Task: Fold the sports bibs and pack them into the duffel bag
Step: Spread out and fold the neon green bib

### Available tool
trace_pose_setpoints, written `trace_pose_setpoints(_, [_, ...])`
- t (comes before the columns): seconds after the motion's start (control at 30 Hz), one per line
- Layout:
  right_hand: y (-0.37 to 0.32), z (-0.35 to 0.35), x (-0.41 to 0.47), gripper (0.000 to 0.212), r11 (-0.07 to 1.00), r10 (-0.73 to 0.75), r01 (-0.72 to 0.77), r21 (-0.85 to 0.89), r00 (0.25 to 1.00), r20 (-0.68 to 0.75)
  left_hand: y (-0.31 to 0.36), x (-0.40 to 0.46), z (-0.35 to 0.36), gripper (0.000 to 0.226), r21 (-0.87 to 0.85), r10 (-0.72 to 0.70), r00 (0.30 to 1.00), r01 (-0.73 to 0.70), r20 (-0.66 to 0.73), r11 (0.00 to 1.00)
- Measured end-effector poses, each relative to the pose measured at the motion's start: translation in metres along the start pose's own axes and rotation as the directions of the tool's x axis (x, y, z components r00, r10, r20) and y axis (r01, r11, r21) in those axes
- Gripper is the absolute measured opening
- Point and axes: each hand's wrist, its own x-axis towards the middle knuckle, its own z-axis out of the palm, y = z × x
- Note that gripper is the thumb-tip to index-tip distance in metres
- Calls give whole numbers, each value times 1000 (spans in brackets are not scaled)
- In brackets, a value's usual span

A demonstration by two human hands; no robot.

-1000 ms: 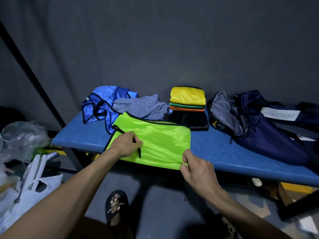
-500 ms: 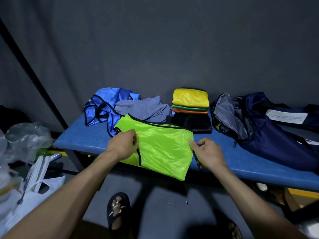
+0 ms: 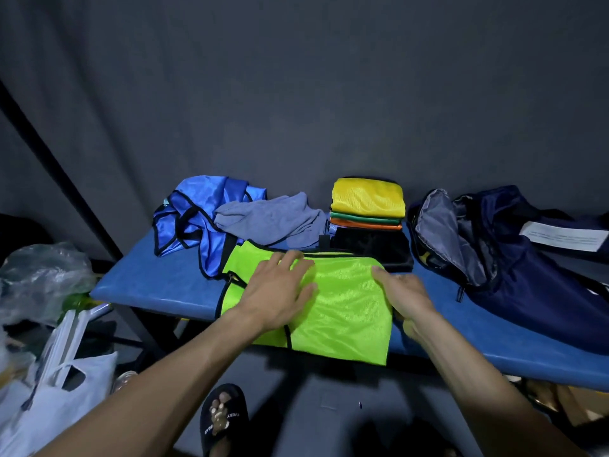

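A neon green bib [image 3: 342, 311] with black trim lies folded on the blue bench [image 3: 158, 285], its lower edge hanging over the front. My left hand [image 3: 280, 288] lies flat on the bib's left half, fingers spread. My right hand [image 3: 402, 291] rests at the bib's right edge, palm down, fingers apart. Behind it sits a stack of folded bibs [image 3: 367, 209]: yellow on top, then green, orange and black. A crumpled blue bib [image 3: 194, 219] and a grey one [image 3: 270, 219] lie at the back left. The navy duffel bag [image 3: 514, 258] gapes open on the right.
A white paper sheet [image 3: 563, 237] lies on top of the bag. Plastic bags [image 3: 43, 324] crowd the floor at the left. My foot in a black slide sandal [image 3: 224, 420] stands below the bench. A dark wall rises close behind.
My left hand has opened from a loose grip and slid flat across the green bib. My right hand has moved from the lower corner up to the bib's right edge.
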Motion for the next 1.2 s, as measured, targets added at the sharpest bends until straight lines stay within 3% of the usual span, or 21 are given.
trace_pose_setpoints(0.17, [1, -3, 6, 40, 982, 136, -156, 105, 975, 175, -12, 10, 18, 70, 73, -101, 962, 85, 252, 994])
trace_pose_setpoints(0.33, [-3, 7, -4, 14, 955, 65, -125, 269, 973, 222, 3, 11, 21, 73, 53, -58, 979, 48, 197, 997])
trace_pose_setpoints(0.57, [-27, 29, -31, 13, 923, -151, 60, 381, 965, 213, -3, 15, 27, 78, -26, -30, 954, 39, 297, 999])
trace_pose_setpoints(0.63, [-40, 38, -38, 12, 918, -181, 89, 387, 961, 209, -14, 14, 11, 66, -17, -25, 981, 29, 190, 999])
trace_pose_setpoints(0.7, [-51, 49, -41, 11, 920, -198, 117, 375, 962, 187, -34, 13, -6, 39, -2, -115, 992, 115, -52, 993])
trace_pose_setpoints(0.77, [-60, 59, -42, 11, 923, -199, 127, 364, 966, 168, -66, 9, -17, 24, -91, -346, 912, 334, -220, 938])
trace_pose_setpoints(0.83, [-67, 66, -44, 15, 928, -199, 135, 346, 967, 156, -94, 4, -19, 32, -126, -517, 836, 502, -183, 856])
trace_pose_setpoints(0.93, [-70, 71, -44, 18, 931, -187, 125, 342, 971, 153, -106, 2, -10, 42, -238, -646, 763, 625, -17, 744])
trace_pose_setpoints(1.1, [-69, 67, -41, 13, 929, -176, 120, 351, 976, 130, -108, 13, -9, 29, -430, -692, 722, 626, 2, 651])
trace_pose_setpoints(1.2, [-65, 64, -36, 12, 928, -162, 116, 353, 981, 103, -116, 12, -14, 24, -414, -710, 704, 655, 32, 632])
